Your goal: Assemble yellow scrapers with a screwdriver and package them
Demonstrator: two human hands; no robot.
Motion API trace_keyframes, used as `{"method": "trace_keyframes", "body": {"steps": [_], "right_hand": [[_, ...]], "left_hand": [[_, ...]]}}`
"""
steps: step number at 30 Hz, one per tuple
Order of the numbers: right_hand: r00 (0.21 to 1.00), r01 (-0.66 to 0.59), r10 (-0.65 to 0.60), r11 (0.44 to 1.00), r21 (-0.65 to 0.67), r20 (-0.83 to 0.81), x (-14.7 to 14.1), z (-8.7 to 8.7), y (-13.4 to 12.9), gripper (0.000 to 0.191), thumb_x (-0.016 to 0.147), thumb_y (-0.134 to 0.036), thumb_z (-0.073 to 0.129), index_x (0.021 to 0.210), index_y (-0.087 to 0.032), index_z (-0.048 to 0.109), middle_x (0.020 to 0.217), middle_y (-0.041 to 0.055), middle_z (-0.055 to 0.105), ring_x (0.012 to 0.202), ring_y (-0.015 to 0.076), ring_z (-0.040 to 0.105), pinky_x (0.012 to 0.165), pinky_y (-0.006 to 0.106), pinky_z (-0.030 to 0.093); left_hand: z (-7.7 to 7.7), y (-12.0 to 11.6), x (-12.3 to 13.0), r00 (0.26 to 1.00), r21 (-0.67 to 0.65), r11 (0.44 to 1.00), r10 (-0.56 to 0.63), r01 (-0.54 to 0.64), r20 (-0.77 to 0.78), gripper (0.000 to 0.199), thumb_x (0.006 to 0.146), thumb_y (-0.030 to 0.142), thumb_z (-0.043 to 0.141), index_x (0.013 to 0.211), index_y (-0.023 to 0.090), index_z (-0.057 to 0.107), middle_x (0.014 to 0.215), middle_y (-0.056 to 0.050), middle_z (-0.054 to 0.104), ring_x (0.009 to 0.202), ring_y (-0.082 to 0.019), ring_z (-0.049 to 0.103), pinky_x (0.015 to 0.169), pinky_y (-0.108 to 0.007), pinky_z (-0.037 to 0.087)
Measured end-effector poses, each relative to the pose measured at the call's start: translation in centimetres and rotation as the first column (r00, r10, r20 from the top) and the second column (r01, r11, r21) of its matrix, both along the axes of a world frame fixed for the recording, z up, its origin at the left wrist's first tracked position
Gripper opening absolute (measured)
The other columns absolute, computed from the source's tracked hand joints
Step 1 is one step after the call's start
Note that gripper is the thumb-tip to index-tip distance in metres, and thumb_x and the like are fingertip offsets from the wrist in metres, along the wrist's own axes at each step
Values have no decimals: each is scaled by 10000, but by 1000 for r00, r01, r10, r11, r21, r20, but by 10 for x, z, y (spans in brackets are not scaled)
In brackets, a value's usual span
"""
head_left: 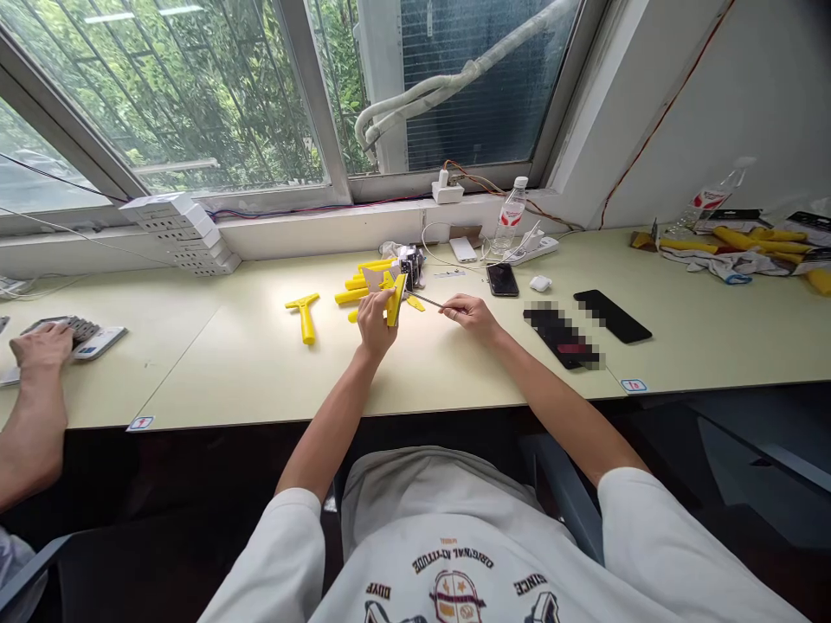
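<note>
My left hand (376,322) is closed around a yellow plastic scraper (396,301), held tilted above the table. From the right, my right hand (468,313) grips a thin screwdriver (425,299); its handle is hidden in the fingers. The shaft points at the scraper's head, and I cannot tell whether the tip touches it. Behind my left hand lie several yellow handles (351,296) and a small yellow piece (415,303). A yellow T-shaped scraper handle (305,317) lies apart to the left.
Another person's hand (42,344) rests on grey parts at the far left. White boxes (185,232) stand by the window. A bottle (511,216), a phone (502,279), a black slab (611,316) and a pixelated dark object (563,336) lie rightward. Yellow tools (756,242) are piled far right.
</note>
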State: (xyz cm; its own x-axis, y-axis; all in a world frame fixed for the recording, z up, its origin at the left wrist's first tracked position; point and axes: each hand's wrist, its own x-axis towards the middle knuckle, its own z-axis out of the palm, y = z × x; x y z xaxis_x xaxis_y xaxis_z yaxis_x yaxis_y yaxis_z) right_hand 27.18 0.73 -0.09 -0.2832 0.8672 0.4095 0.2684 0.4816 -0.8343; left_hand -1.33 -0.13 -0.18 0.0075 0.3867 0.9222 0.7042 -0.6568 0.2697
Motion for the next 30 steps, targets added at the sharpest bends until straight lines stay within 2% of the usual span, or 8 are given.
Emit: {"method": "trace_keyframes", "body": {"steps": [6, 11, 16, 24, 27, 30], "right_hand": [[999, 4, -4, 1000, -11, -46, -1, -2, 1, 374, 879, -597, 822, 937, -240, 916, 1002, 100, 789, 788, 215, 631, 735, 395, 485], [999, -1, -1, 1000, -28, -55, -1, -2, 0, 347, 881, -569, 829, 945, -240, 919, 1013, 99, 787, 805, 216, 640, 747, 395, 485], [999, -1, 0, 999, -32, -49, -1, -1, 0, 366, 881, -596, 835, 950, -246, 915, 1016, 95, 790, 811, 220, 646, 749, 399, 491], [998, 19, -20, 1000, -16, -68, -2, -5, 1, 358, 862, -599, 855, 933, -252, 905, 1025, 103, 790, 889, 254, 703, 789, 427, 537], [995, 44, -45, 999, -5, -93, -5, -6, 0, 359, 807, -600, 903, 879, -250, 870, 1002, 93, 767, 897, 256, 711, 799, 433, 568], [988, 63, -64, 998, -13, -140, -9, -7, -2, 405, 755, -602, 932, 775, -238, 756, 947, 60, 697, 844, 230, 679, 739, 407, 583]], "left_hand": [[-3, 0, -1, 1000, 55, 998, -10, 10, -11, 284, 1112, 432, 548, 1267, 240, 689, 1052, -114, 805, 913, -281, 768, 839, -426, 578], [-5, 1, 0, 1000, -18, 1000, 11, -10, 27, 321, 1094, 478, 573, 1257, 225, 685, 1079, -120, 808, 915, -272, 775, 827, -409, 600], [-3, 0, 0, 1000, -23, 1000, 16, -16, 15, 396, 1116, 529, 528, 1315, 235, 704, 1052, -113, 811, 883, -269, 766, 838, -414, 598], [-1, -3, 2, 999, -46, 999, -27, 29, 41, 390, 1131, 500, 524, 1345, 242, 725, 1090, -121, 812, 929, -279, 767, 878, -425, 590], [-1, -3, 3, 999, -23, 1000, -18, 19, 49, 395, 1145, 509, 509, 1349, 249, 726, 1092, -115, 813, 958, -279, 778, 887, -421, 598], [0, -4, 4, 999, -9, 1000, -13, 13, 40, 400, 1154, 508, 491, 1349, 252, 729, 1118, -117, 817, 1001, -285, 790, 911, -426, 605]]}}
